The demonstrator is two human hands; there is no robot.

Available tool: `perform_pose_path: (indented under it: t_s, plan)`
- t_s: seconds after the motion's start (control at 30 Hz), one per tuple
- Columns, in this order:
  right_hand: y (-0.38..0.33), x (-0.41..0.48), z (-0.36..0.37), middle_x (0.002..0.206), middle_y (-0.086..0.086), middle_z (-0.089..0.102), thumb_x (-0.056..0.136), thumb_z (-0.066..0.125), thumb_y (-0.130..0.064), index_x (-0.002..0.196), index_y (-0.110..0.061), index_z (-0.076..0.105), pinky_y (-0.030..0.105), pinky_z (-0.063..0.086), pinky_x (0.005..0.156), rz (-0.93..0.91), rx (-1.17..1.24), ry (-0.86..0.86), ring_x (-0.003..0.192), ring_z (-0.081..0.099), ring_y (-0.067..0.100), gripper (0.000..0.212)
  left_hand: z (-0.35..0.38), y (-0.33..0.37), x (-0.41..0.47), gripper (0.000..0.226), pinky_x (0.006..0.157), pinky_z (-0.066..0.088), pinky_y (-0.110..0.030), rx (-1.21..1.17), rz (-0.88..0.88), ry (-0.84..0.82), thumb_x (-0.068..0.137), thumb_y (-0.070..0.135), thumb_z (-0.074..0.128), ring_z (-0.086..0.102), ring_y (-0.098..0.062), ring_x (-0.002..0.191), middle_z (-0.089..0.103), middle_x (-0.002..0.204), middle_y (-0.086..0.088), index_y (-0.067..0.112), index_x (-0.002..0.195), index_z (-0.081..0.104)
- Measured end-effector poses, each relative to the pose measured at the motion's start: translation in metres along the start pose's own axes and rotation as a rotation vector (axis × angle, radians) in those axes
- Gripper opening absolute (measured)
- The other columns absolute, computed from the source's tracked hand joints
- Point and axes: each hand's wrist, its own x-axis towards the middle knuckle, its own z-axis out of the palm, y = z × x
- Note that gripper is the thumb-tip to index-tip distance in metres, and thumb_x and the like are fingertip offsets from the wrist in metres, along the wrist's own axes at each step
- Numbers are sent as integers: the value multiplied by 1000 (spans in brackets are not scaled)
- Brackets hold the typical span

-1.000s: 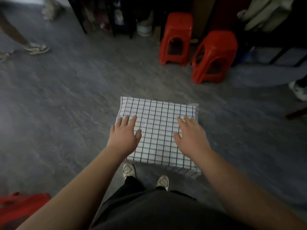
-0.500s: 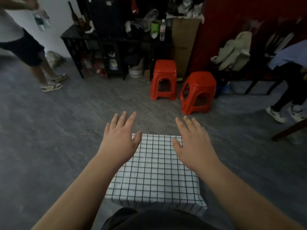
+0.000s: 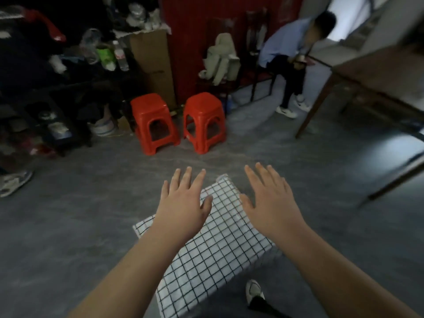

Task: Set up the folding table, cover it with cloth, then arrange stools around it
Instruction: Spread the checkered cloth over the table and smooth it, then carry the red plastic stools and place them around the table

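Note:
A small low table covered by a white cloth with a black grid [image 3: 220,246] stands on the grey floor in front of me. My left hand [image 3: 183,203] and my right hand [image 3: 270,200] hover above its far half, fingers spread and straight, holding nothing. Two red plastic stools [image 3: 154,122] [image 3: 204,120] stand side by side on the floor further ahead, well beyond my fingertips.
A dark cluttered shelf [image 3: 57,92] and a cardboard box [image 3: 153,60] line the back left. A seated person in a blue shirt [image 3: 286,58] is at the back right. A large wooden table [image 3: 376,83] fills the right side. Someone's shoe [image 3: 13,182] is at the left edge.
The view has risen and turned right, so the covered table now looks angled. Both hands lifted off the cloth and stay spread above it. The stools have not moved.

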Motion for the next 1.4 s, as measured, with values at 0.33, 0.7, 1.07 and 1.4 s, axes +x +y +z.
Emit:
perform_pose_path:
  t_s: [0.33, 0.7, 1.07, 1.4]
  plan:
    - [86, -151, -18, 169, -1, 6, 99, 38, -51, 160, -32, 9, 43, 8, 124, 581, 17, 168, 155, 0, 19, 71, 39, 139, 1, 70, 125, 8, -50, -8, 571, -145, 101, 54, 35, -4, -27, 155, 0, 169, -4, 33, 160, 2]
    - [152, -360, -12, 168, 2, 15, 95, 38, -51, 160, -30, 16, 45, 14, 124, 1112, 61, 352, 154, 12, 24, 72, 86, 313, -115, 73, 124, 15, -50, 84, 1087, -250, 100, 55, 39, 4, -29, 155, 7, 169, -7, 30, 160, 7]
    - [202, -595, -13, 169, -5, -3, 102, 35, -51, 160, -33, 1, 42, 6, 125, 1376, 70, 384, 154, -6, 18, 70, 145, 455, -304, 74, 124, 16, -49, 97, 1364, -342, 99, 54, 40, 4, -30, 155, 8, 169, -8, 30, 161, 6]
    - [187, -748, 18, 166, 8, 22, 96, 38, -53, 159, -24, 23, 49, 21, 122, 1723, 90, 504, 152, 16, 29, 71, 188, 539, -466, 72, 126, 6, -48, 187, 1721, -559, 101, 51, 38, -6, -26, 155, -1, 169, -4, 33, 160, 0]
